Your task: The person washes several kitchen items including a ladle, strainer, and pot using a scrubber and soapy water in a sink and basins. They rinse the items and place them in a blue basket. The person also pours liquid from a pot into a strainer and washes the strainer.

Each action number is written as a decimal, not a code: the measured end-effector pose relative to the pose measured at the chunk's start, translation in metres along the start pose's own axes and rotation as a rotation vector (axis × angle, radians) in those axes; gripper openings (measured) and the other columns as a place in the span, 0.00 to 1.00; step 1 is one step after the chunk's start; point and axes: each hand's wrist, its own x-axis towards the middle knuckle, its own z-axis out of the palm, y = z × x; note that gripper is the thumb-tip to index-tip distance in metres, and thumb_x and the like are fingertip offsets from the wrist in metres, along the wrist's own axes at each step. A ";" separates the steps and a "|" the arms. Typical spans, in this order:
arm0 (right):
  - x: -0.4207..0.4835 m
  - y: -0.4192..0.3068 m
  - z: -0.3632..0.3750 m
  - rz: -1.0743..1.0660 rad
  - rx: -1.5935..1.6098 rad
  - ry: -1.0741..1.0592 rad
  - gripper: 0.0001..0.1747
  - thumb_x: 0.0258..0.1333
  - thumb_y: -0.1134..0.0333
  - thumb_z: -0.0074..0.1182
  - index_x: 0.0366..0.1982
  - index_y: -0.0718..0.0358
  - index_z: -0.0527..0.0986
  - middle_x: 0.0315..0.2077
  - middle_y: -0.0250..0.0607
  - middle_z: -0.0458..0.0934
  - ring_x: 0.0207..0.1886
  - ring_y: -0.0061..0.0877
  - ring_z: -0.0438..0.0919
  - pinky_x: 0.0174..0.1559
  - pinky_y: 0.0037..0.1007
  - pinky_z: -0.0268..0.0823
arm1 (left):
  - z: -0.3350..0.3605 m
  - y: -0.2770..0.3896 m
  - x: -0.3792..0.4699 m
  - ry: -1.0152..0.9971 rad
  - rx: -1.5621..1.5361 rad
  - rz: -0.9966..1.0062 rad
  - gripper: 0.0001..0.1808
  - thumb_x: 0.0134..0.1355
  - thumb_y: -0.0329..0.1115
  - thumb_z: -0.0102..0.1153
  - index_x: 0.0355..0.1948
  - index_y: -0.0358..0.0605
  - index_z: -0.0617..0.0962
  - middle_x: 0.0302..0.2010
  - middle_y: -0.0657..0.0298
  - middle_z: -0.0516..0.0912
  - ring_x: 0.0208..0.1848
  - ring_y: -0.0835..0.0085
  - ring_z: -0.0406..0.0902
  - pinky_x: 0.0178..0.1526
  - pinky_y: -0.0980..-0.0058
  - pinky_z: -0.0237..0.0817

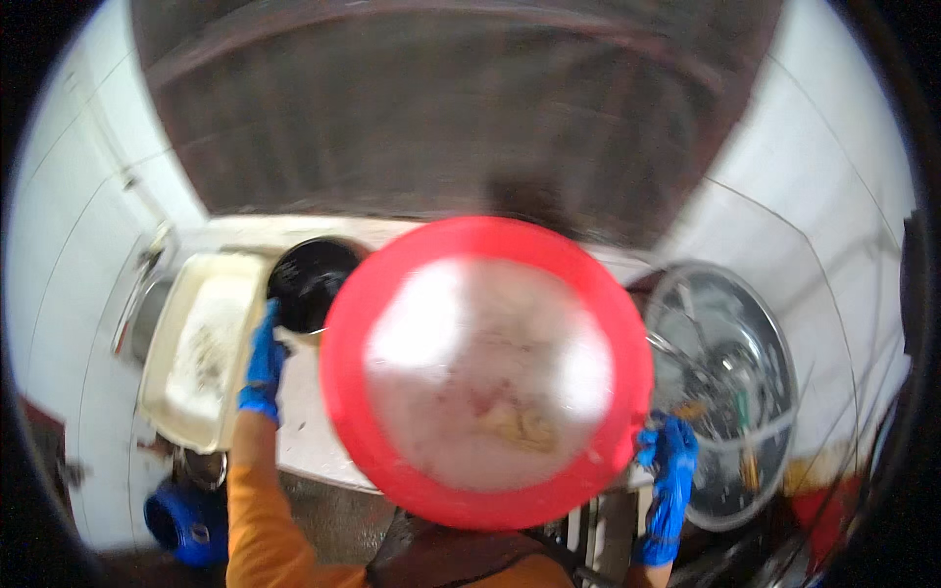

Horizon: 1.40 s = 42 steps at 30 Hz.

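Note:
A large round lid or tray with a red rim [345, 382] and a pale, shiny, stained middle fills the centre of the view, in front of my body. My right hand [667, 448], in a blue glove, grips its rim at the lower right. My left hand [263, 364], gloved in blue too, is beside the right wall of a cream rectangular basin [158, 367] that holds white foam; whether its fingers hold that wall cannot be told. Just beyond the left hand stands a dark round pot [312, 275].
At the right, a large round metal basin [783, 353] holds water and several utensils. A pale counter [309, 419] lies under the things, with a dark panel behind it and white tiled walls at both sides. A blue container [187, 522] is low at the left.

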 end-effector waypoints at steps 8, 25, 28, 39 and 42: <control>0.003 0.097 0.150 -0.650 -1.013 -0.563 0.42 0.50 0.55 0.59 0.60 0.71 0.58 0.52 0.62 0.68 0.55 0.50 0.68 0.58 0.44 0.59 | 0.017 -0.070 0.075 -0.251 0.053 -0.111 0.17 0.63 0.42 0.47 0.48 0.44 0.75 0.43 0.66 0.77 0.43 0.71 0.72 0.42 0.73 0.68; 0.059 0.118 0.196 -0.672 -1.420 -0.867 0.26 0.53 0.55 0.49 0.52 0.59 0.70 0.50 0.48 0.72 0.50 0.43 0.72 0.51 0.46 0.63 | 0.008 0.107 0.027 0.492 0.622 0.637 0.35 0.62 0.35 0.54 0.66 0.38 0.56 0.32 0.51 0.83 0.31 0.64 0.81 0.34 0.68 0.73; 0.069 0.103 0.192 -0.476 -1.485 -0.788 0.23 0.52 0.58 0.50 0.49 0.59 0.72 0.49 0.47 0.73 0.43 0.38 0.77 0.46 0.39 0.68 | 0.016 0.120 -0.022 0.288 0.408 0.475 0.31 0.63 0.38 0.54 0.64 0.37 0.61 0.43 0.51 0.81 0.44 0.66 0.78 0.46 0.69 0.68; 0.146 0.149 0.173 -0.449 -1.144 -0.628 0.18 0.52 0.68 0.51 0.46 0.65 0.72 0.42 0.48 0.75 0.45 0.37 0.76 0.47 0.35 0.69 | 0.169 0.032 -0.154 0.122 0.956 0.509 0.49 0.48 0.24 0.56 0.70 0.44 0.46 0.13 0.55 0.71 0.14 0.63 0.72 0.17 0.66 0.60; 0.149 0.149 0.185 -0.339 -0.466 -0.640 0.14 0.56 0.64 0.51 0.42 0.62 0.74 0.33 0.42 0.79 0.37 0.34 0.77 0.42 0.32 0.70 | 0.185 0.017 -0.172 0.038 0.911 0.369 0.51 0.48 0.26 0.56 0.69 0.39 0.42 0.15 0.56 0.73 0.16 0.63 0.74 0.19 0.65 0.63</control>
